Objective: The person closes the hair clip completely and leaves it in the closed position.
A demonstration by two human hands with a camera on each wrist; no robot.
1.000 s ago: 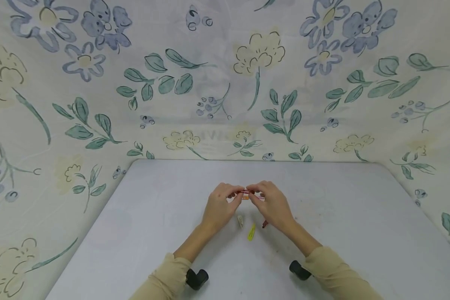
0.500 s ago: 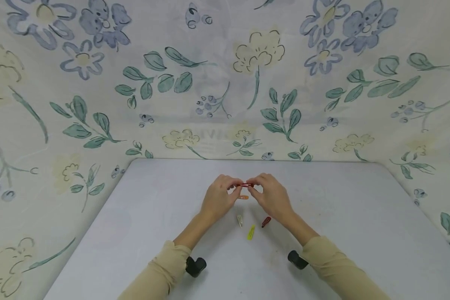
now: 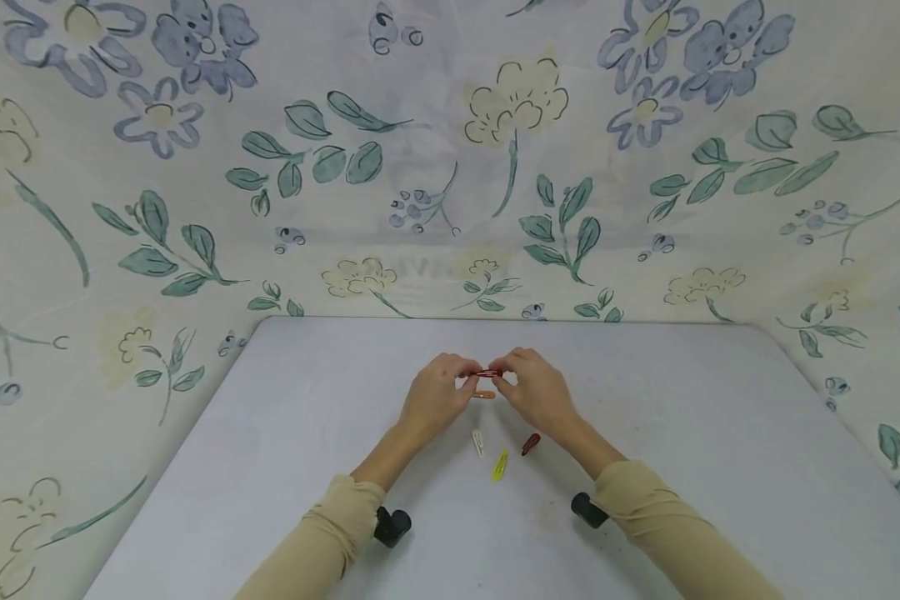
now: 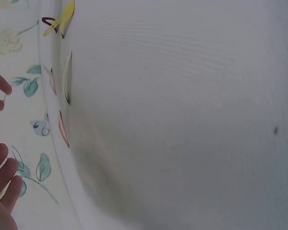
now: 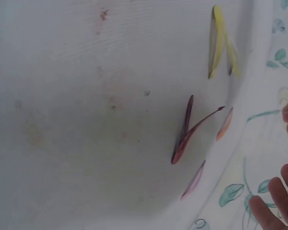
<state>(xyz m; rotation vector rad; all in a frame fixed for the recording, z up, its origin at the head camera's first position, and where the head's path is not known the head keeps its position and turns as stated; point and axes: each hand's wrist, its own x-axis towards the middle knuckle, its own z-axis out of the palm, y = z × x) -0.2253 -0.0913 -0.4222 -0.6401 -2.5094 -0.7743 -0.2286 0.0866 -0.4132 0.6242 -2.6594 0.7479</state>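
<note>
A red snap hair clip [image 3: 487, 373] is held lengthwise between my two hands, raised above the table. My left hand [image 3: 437, 393] pinches its left end between thumb and fingers, and my right hand [image 3: 542, 392] pinches the right end. Just below the fingers in the head view lies an orange hair clip [image 3: 483, 394]. Closer to me are a white hair clip [image 3: 478, 443], a yellow one [image 3: 500, 465] and a dark red one [image 3: 531, 444]. The right wrist view shows the dark red clip [image 5: 183, 139] sprung apart, with a pink clip [image 5: 193, 180] near it. Both wrist views catch only fingers at their edges.
The white table [image 3: 307, 467] has rounded far corners and a few small specks. Behind and beside it hangs a floral cloth [image 3: 435, 100]. Black wrist cameras [image 3: 393, 527] sit under both beige sleeves.
Both hands have moved slightly away from me with the red clip, turning it a little. The orange clip now shows below them, and the dark red clip has come out from behind the right hand.
</note>
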